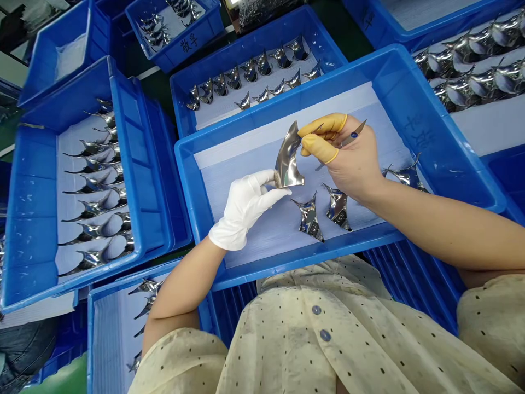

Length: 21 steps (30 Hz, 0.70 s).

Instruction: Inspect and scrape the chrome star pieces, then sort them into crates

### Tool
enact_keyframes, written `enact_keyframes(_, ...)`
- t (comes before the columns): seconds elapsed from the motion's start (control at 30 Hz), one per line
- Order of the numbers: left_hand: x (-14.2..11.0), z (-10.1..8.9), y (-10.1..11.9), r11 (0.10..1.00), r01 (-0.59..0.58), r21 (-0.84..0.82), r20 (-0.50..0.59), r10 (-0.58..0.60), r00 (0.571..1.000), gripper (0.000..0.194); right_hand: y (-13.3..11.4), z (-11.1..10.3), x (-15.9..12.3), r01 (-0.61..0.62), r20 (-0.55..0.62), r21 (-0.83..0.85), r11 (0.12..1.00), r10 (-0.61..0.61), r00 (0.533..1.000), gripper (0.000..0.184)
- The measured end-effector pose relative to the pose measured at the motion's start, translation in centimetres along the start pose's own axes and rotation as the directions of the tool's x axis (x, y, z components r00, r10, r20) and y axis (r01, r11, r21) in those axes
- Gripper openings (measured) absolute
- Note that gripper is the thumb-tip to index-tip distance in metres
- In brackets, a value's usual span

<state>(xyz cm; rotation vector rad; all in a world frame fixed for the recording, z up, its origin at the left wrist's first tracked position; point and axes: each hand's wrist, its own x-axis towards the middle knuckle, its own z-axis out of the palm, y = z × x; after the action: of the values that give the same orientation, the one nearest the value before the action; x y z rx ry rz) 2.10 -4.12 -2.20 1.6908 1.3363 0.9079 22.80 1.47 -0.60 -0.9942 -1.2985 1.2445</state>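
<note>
My left hand, in a white glove, pinches the lower end of a shiny curved metal part and holds it above the tray. My right hand wears yellow finger cots and is closed around a slim, pointed metal tool; its exact kind is unclear. The right fingertips are at the upper right edge of the held part; whether they touch it I cannot tell. Below, on the paper-lined blue tray, lie a pronged metal part and a similar one. More shiny parts sit partly behind my right forearm.
At the left a blue bin holds a column of metal parts. Behind the tray another blue bin carries rows of parts. More shiny parts stand in rows at the right. Bin walls surround the tray closely.
</note>
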Motion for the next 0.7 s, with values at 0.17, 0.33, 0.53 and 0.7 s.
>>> enact_keyframes(0.17, 0.2, 0.4, 0.0, 0.994, 0.071, -0.079, 0.087, -0.064, 0.994, 0.029, -0.1, 0.0, 0.1, 0.011, -0.060, -0.018, 1.000, -0.012, 0.998, 0.030)
enact_keyframes(0.33, 0.5, -1.0, -0.5, 0.978, 0.085, -0.189, -0.030, -0.093, 0.995, 0.038, -0.9, -0.5, -0.2, -0.048, -0.038, -0.165, 0.985, 0.042, 0.998, 0.026)
enact_keyframes(0.53, -1.5, -4.1, 1.3, 0.995, 0.097, 0.026, -0.173, -0.091, 0.981, 0.014, -1.5, 0.1, -0.6, -0.066, 0.260, -0.400, 0.914, 0.182, 0.948, 0.051)
enact_keyframes(0.7, -3.8, -11.9, 2.7, 0.922, 0.088, 0.377, -0.337, 0.048, 0.940, 0.020, -0.6, -2.5, -1.7, -0.027, 0.492, -0.481, 0.877, 0.295, 0.819, 0.048)
